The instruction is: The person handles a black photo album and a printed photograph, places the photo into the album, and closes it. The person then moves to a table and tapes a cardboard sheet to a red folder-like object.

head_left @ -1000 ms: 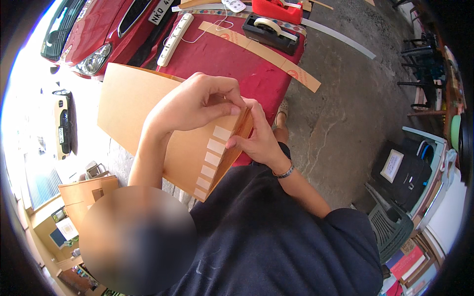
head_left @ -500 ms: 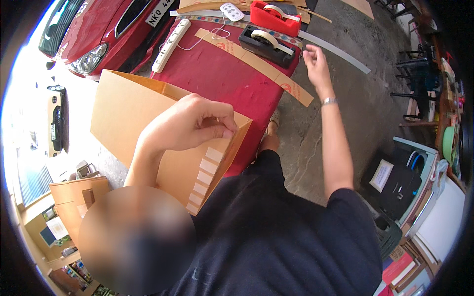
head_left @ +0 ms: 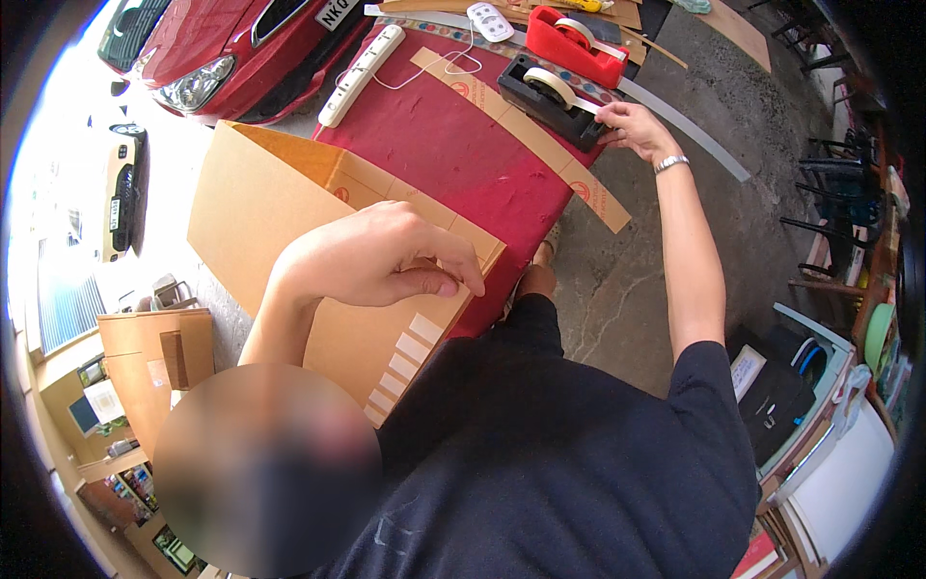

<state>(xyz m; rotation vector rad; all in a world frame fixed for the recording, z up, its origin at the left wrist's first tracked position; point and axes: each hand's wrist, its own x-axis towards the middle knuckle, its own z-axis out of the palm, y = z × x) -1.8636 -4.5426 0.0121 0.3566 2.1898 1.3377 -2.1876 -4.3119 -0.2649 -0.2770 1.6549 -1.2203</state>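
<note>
A brown cardboard box (head_left: 241,217) leans at the near left of the red-covered table (head_left: 424,125). Several pale tape strips (head_left: 405,367) line its near edge. Over that edge bends my left hand (head_left: 371,256), its thumb against the panel and a curled finger at the rim, in a loose grip. My right hand (head_left: 637,130) reaches to the table's far right corner. Its thumb and fingers pinch the end of white tape (head_left: 587,106) at the black tape dispenser (head_left: 526,92). The tape runs from the roll to my fingertips.
Beyond it stands a red tape dispenser (head_left: 569,43). A white power strip (head_left: 362,77) and a corded white socket block (head_left: 490,21) lie on the cloth. One long cardboard strip (head_left: 521,125) overhangs the table edge. A red car (head_left: 212,58) is behind; folded cardboard (head_left: 121,352) stands at left.
My right hand has moved from empty air beside the table to the tape on the black dispenser and pinched it. My left hand's pinch has loosened at the box edge.
</note>
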